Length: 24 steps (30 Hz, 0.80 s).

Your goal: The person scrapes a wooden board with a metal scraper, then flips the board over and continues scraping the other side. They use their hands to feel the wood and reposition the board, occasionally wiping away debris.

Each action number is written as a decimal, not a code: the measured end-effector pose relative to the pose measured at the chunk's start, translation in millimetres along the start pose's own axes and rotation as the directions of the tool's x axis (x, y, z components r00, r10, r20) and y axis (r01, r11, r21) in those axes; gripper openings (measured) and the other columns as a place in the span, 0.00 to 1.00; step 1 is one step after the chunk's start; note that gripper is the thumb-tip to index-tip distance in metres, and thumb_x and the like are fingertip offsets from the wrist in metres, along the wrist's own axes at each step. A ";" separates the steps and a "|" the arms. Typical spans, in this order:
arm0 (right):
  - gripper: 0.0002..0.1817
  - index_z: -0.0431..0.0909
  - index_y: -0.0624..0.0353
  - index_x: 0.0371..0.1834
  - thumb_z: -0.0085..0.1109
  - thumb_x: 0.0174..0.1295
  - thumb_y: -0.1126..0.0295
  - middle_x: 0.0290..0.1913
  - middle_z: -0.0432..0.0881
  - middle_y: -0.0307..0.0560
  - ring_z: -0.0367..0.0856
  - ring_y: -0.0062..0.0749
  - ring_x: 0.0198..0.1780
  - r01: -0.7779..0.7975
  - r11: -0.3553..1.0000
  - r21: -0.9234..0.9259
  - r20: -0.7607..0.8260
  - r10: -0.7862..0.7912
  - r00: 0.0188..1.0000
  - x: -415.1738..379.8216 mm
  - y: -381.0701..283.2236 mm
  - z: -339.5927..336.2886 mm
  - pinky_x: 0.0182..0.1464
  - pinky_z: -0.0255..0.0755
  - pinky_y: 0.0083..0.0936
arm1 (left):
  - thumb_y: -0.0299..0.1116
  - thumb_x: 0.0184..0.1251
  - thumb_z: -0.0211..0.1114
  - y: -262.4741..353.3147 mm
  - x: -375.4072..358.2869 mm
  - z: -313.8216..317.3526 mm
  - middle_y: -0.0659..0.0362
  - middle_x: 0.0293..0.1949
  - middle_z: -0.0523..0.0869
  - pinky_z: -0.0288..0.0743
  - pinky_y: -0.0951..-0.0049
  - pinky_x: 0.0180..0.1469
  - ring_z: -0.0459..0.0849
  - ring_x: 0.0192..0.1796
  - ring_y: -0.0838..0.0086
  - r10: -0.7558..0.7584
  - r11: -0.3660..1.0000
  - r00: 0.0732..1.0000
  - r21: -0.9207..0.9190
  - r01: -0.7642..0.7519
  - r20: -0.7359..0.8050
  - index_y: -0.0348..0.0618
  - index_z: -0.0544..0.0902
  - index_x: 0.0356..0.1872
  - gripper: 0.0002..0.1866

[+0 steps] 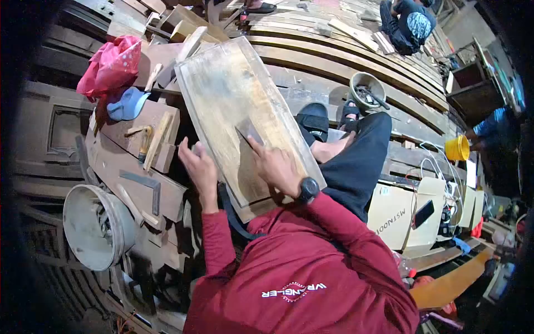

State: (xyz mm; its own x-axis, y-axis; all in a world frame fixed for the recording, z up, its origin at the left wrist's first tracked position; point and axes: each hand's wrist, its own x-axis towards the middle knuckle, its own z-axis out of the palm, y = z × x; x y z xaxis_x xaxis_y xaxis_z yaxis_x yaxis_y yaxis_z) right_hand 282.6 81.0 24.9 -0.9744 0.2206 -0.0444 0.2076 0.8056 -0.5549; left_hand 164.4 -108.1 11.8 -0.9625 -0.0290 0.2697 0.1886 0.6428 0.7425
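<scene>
A rectangular wooden panel (222, 94) with a raised border lies slanted across my lap. My right hand (278, 170), with a dark watch on its wrist, rests on the panel's lower half. Its index finger points forward onto a small dark flat piece (248, 132), which its fingers press against the wood. The rest of that piece is hard to make out against a dark patch. Beside the panel's left edge is my left hand (198, 166), fingers apart and holding nothing.
At the left are a bucket (119, 222), a metal square (157, 195), a hammer (146, 143), a blue cap (128, 104) and a pink bag (111, 67). Another bucket (368, 92) stands beyond my knee. A person (409, 25) crouches at the upper right.
</scene>
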 end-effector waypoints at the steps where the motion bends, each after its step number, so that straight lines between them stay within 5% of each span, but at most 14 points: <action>1: 0.36 0.63 0.38 0.83 0.55 0.69 0.65 0.24 0.84 0.61 0.86 0.58 0.25 0.015 1.000 -0.016 0.015 -0.014 1.000 -23.0 4.0 -3.2 0.30 0.77 0.55 | 0.40 0.83 0.55 3.7 -1.0 18.0 0.34 0.74 0.67 0.58 0.51 0.79 0.64 0.78 0.41 0.060 0.998 0.997 0.003 -0.060 -0.037 0.28 0.66 0.74 0.29; 2: 0.39 0.61 0.36 0.84 0.55 0.68 0.66 0.24 0.84 0.60 0.85 0.57 0.24 -0.015 0.993 0.120 0.060 0.007 0.998 -41.2 8.9 -1.4 0.29 0.78 0.53 | 0.40 0.82 0.54 3.9 -0.5 29.6 0.33 0.79 0.60 0.55 0.48 0.81 0.59 0.81 0.39 0.092 0.988 0.996 0.125 -0.094 0.017 0.29 0.61 0.78 0.32; 5: 0.39 0.61 0.37 0.84 0.55 0.67 0.68 0.25 0.85 0.61 0.86 0.57 0.25 -0.008 0.999 -0.034 0.146 0.013 0.989 -70.2 19.5 -7.4 0.30 0.78 0.53 | 0.43 0.82 0.55 11.8 -16.9 52.0 0.31 0.81 0.54 0.53 0.47 0.82 0.56 0.82 0.39 0.055 0.910 0.997 0.408 -0.074 0.059 0.30 0.59 0.80 0.35; 6: 0.30 0.69 0.35 0.79 0.54 0.74 0.64 0.23 0.81 0.65 0.84 0.60 0.24 -0.002 1.000 0.011 0.034 0.001 0.999 -65.1 19.2 -8.2 0.28 0.75 0.55 | 0.46 0.81 0.57 6.5 -16.1 51.5 0.32 0.83 0.49 0.50 0.47 0.83 0.52 0.84 0.39 0.045 0.925 0.995 0.372 -0.075 0.087 0.31 0.56 0.81 0.39; 10: 0.30 0.69 0.32 0.79 0.53 0.74 0.63 0.23 0.82 0.64 0.83 0.60 0.24 0.024 0.999 0.022 -0.154 -0.020 0.988 3.6 22.0 12.0 0.28 0.75 0.55 | 0.45 0.79 0.59 15.7 -5.9 48.7 0.34 0.84 0.47 0.47 0.36 0.82 0.45 0.86 0.40 -0.117 0.873 0.986 0.486 0.044 0.120 0.36 0.56 0.82 0.39; 12: 0.30 0.68 0.31 0.80 0.53 0.74 0.63 0.24 0.82 0.65 0.83 0.61 0.24 0.037 0.999 0.010 -0.224 -0.034 0.974 26.5 21.2 17.9 0.29 0.75 0.55 | 0.44 0.78 0.60 32.4 13.6 50.4 0.35 0.84 0.47 0.46 0.34 0.81 0.45 0.86 0.39 -0.031 0.880 0.993 0.473 -0.028 0.116 0.37 0.57 0.82 0.39; 15: 0.36 0.63 0.39 0.83 0.54 0.68 0.66 0.27 0.84 0.63 0.85 0.61 0.28 -0.012 1.000 0.000 -0.006 0.012 1.000 -7.4 6.9 -4.3 0.34 0.79 0.55 | 0.42 0.77 0.60 63.8 57.7 66.3 0.38 0.83 0.53 0.46 0.36 0.81 0.48 0.86 0.42 0.123 0.937 0.985 0.314 -0.156 0.122 0.36 0.65 0.78 0.34; 17: 0.36 0.61 0.34 0.84 0.54 0.71 0.64 0.23 0.82 0.64 0.84 0.63 0.25 -0.056 0.984 0.167 0.085 0.043 0.995 -46.6 13.8 -2.9 0.31 0.77 0.57 | 0.40 0.78 0.58 59.7 94.5 102.6 0.40 0.83 0.57 0.47 0.39 0.82 0.51 0.86 0.46 0.229 0.943 0.961 0.211 -0.258 0.155 0.36 0.69 0.76 0.30; 21: 0.32 0.67 0.33 0.81 0.55 0.73 0.64 0.22 0.80 0.66 0.82 0.64 0.23 -0.033 0.998 0.053 0.064 0.029 0.998 -79.5 25.5 -8.2 0.28 0.74 0.58 | 0.37 0.77 0.56 59.9 108.0 144.4 0.43 0.82 0.60 0.48 0.42 0.83 0.53 0.85 0.50 0.331 0.834 0.934 0.421 -0.356 0.134 0.38 0.74 0.74 0.27; 24: 0.30 0.70 0.34 0.79 0.55 0.74 0.64 0.22 0.80 0.68 0.82 0.65 0.24 -0.023 0.999 0.042 -0.049 0.025 0.999 -40.5 32.1 -2.1 0.30 0.75 0.59 | 0.33 0.76 0.57 60.6 106.5 140.0 0.42 0.81 0.63 0.50 0.44 0.83 0.55 0.85 0.49 0.319 0.904 0.948 0.292 -0.310 0.019 0.36 0.76 0.71 0.26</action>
State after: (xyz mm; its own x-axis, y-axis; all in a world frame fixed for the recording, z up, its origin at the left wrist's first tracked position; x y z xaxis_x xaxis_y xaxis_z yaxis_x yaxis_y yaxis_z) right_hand 328.9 99.0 10.6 -0.9635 0.2670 -0.0177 0.2260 0.7767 -0.5879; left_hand 46.0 34.9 -0.3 -0.8556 0.1923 0.4806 0.4125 0.8142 0.4085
